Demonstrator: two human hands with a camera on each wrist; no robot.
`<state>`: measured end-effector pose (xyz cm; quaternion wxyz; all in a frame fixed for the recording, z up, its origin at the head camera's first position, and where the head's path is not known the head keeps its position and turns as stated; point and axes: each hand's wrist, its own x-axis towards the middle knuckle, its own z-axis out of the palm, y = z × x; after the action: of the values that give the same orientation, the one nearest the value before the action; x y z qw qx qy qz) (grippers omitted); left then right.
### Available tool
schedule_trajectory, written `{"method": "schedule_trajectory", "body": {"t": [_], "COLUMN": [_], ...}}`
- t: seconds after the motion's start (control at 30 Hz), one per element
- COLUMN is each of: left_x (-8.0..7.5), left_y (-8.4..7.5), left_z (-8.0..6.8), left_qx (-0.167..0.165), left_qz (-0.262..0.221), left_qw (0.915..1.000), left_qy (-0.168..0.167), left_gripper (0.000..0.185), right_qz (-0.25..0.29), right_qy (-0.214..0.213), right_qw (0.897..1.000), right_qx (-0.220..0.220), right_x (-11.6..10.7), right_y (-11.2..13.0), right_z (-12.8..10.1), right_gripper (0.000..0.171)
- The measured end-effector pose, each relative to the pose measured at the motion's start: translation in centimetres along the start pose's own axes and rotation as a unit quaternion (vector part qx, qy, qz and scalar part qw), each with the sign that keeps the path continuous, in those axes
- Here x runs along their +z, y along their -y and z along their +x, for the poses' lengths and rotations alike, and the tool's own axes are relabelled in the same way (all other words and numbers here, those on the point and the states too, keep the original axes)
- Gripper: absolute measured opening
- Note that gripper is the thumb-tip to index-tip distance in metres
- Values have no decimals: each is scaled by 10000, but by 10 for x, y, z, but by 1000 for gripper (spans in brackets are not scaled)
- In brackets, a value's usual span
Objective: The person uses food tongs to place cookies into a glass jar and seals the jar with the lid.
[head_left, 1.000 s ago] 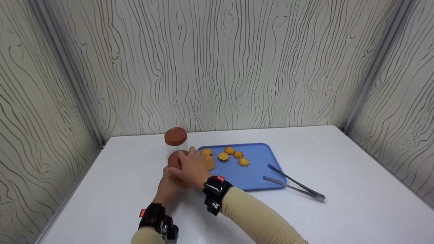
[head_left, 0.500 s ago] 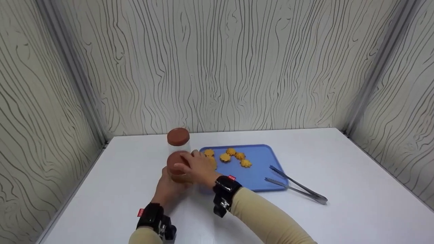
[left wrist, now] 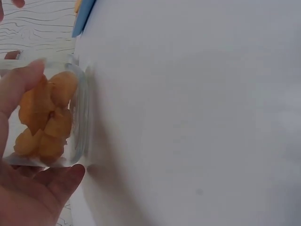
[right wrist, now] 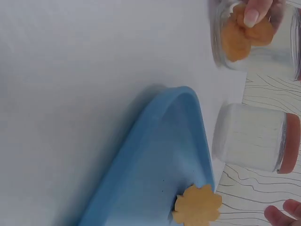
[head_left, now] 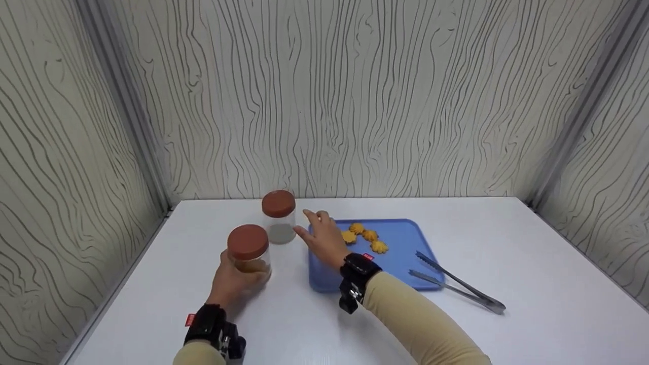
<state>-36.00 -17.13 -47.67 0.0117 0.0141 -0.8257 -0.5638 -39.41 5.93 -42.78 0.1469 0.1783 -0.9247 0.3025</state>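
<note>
My left hand (head_left: 237,276) grips a clear jar (head_left: 248,253) with a brown lid that stands on the white table; several orange cookies lie inside the jar (left wrist: 49,117). My right hand (head_left: 310,226) hovers open over the left end of the blue tray (head_left: 405,241), holding nothing. It is just right of a second, empty-looking jar (head_left: 279,217) with a brown lid. A few flower-shaped cookies (head_left: 369,238) lie on the tray. The right wrist view shows the tray (right wrist: 155,179), one cookie (right wrist: 197,205), the empty-looking jar (right wrist: 251,139) and the filled jar (right wrist: 237,37).
Metal tongs (head_left: 459,286) lie on the table at the tray's right edge. Patterned walls close in the table (head_left: 532,263) at the back and on both sides.
My right hand has let go of the near jar's lid and moved right, over the tray's end. The left hand has drawn the jar to the left, away from the tray.
</note>
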Motion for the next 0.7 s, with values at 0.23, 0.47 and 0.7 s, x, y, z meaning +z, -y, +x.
{"method": "schedule_trajectory", "body": {"t": [0.23, 0.47, 0.7], "left_x": [-13, -20, -29], "left_y": [5, 10, 15], "left_z": [5, 6, 8], "left_qx": [-162, -147, -159], "left_qz": [14, 18, 126], "left_qw": [9998, 9994, 9990], "left_qy": [-145, -305, -386], "left_gripper": [99, 99, 99], "right_qz": [93, 68, 193], "right_qy": [438, 456, 747], "right_qw": [9985, 9980, 9954], "right_qx": [316, 436, 564], "right_x": [5, 21, 34], "right_y": [5, 2, 5], "right_z": [15, 36, 52], "right_gripper": [68, 69, 69]}}
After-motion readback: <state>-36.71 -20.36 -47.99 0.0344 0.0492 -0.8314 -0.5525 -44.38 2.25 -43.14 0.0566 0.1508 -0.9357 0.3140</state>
